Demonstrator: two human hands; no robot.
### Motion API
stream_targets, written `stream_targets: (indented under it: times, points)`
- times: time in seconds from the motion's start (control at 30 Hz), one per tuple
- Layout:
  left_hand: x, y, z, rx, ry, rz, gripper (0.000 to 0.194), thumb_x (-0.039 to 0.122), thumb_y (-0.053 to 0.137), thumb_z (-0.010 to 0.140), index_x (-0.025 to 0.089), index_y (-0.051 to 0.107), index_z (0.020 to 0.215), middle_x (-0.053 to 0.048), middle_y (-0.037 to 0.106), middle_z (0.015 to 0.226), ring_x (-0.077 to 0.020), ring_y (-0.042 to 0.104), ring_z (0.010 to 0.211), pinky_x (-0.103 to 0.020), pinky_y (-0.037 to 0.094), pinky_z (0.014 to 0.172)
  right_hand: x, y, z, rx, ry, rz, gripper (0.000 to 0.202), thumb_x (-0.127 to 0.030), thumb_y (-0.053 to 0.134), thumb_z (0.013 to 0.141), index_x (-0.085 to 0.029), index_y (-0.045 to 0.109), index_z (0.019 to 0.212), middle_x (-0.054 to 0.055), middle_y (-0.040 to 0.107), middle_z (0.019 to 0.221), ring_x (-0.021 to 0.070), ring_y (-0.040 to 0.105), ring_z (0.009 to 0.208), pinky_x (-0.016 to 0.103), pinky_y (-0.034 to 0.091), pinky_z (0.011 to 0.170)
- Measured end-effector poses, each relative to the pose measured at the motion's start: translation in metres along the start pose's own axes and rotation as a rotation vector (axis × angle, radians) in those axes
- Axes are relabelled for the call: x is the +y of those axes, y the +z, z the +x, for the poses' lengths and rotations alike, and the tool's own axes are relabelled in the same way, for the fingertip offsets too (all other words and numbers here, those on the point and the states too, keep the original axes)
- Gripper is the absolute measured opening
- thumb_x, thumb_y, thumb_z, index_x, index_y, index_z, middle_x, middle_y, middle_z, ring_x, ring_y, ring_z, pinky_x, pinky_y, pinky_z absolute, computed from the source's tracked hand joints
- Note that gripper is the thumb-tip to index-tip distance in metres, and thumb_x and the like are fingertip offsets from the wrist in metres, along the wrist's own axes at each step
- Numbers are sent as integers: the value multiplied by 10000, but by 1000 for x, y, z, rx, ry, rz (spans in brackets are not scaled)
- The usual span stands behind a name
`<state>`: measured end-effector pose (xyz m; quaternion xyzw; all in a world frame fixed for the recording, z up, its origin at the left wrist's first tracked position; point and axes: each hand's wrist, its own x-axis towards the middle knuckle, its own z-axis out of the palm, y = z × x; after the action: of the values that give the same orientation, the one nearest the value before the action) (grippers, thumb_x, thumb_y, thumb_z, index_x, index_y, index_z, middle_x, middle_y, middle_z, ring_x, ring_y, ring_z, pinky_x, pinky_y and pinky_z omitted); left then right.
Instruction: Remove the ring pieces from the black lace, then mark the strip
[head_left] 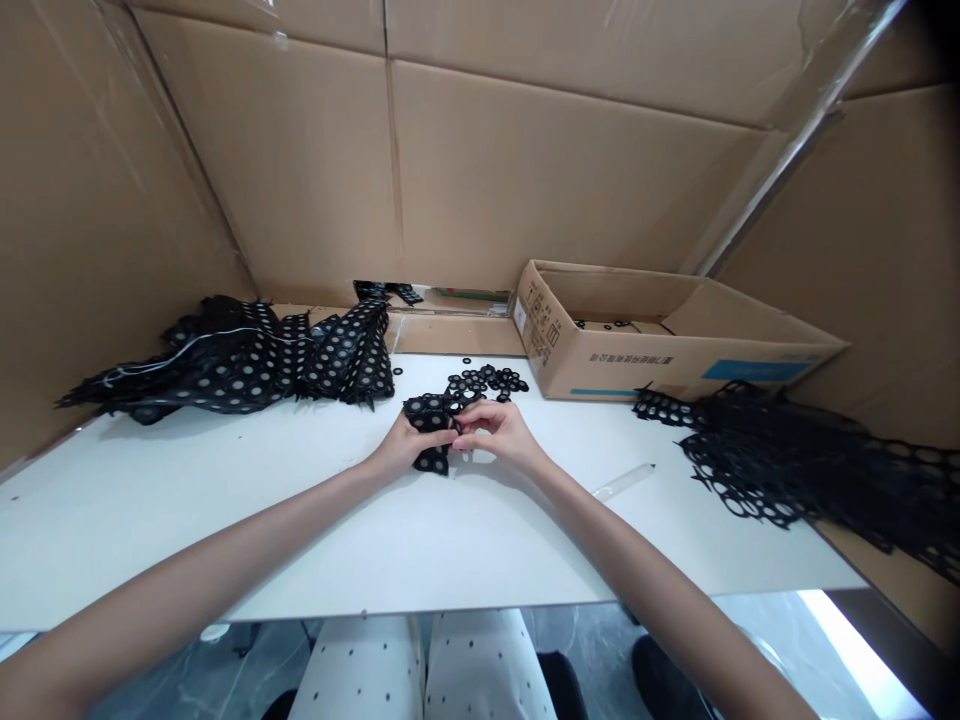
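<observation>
Head view: left of a cardboard box (600, 350) bearing small Chinese print and handling symbols, both hands, left (405, 445) and right (499, 430), pinch a black dotted strip (429, 415) between fingertips, with bare white tabletop (420, 560) stretching to its near edge.

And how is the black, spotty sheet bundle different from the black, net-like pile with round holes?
The spotty bundle has grey, filled dots; the net-like pile has open holes. The bundle lies at the left; the pile reaches past the white table's right edge. Both are black and crumpled.
</observation>
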<state>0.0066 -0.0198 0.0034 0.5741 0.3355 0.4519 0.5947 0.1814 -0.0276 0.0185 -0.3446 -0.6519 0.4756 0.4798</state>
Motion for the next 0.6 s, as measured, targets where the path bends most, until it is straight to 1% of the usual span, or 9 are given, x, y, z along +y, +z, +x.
stream_targets:
  times: [0.1, 0.2, 0.3, 0.37, 0.43, 0.6]
  points:
    - [0, -1, 0, -76, -41, -21, 172, 260, 735, 652, 118, 669, 722, -34, 691, 674, -176, 642, 637, -293, 538, 661, 1, 1, -1, -40, 36, 54, 249, -349, 794, 567, -165, 667, 675, 30, 645, 681, 179, 638, 594, 325, 512, 604]
    - [-1, -2, 0, -103, -89, -34, 164, 257, 731, 645, 112, 665, 681, -40, 676, 621, -176, 626, 583, -292, 529, 605, 4, 0, -1, -74, 51, 52, 250, -374, 780, 587, -171, 657, 667, 29, 648, 654, 195, 642, 594, 336, 511, 597]
    - [-1, -2, 1, -97, -124, -47, 179, 267, 739, 629, 107, 659, 647, -44, 662, 592, -171, 612, 555, -290, 525, 583, 4, -4, 1, -72, -27, -123, 235, -396, 754, 628, -183, 686, 700, 47, 667, 733, 192, 632, 664, 332, 497, 647]
    - [-1, -2, 1, -81, -135, -53, 191, 280, 739, 630, 108, 660, 651, -41, 657, 584, -166, 607, 545, -290, 524, 575, 4, -8, 2, -80, -111, -266, 204, -393, 714, 689, -196, 706, 739, 53, 673, 774, 185, 614, 709, 327, 477, 687]
    - [0, -2, 1, -63, -129, -52, 203, 293, 738, 638, 107, 663, 666, -40, 659, 591, -161, 607, 543, -288, 526, 572, 3, -10, 2, -95, -176, -355, 180, -379, 667, 749, -208, 714, 779, 51, 675, 791, 183, 600, 736, 324, 459, 713]
    - [1, 0, 1, -32, -73, -24, 228, 303, 738, 653, 100, 655, 713, -45, 669, 642, -158, 622, 597, -286, 537, 625, 3, -10, 2, -94, -199, -375, 185, -361, 585, 823, -211, 694, 821, 43, 660, 811, 179, 584, 751, 308, 430, 713]
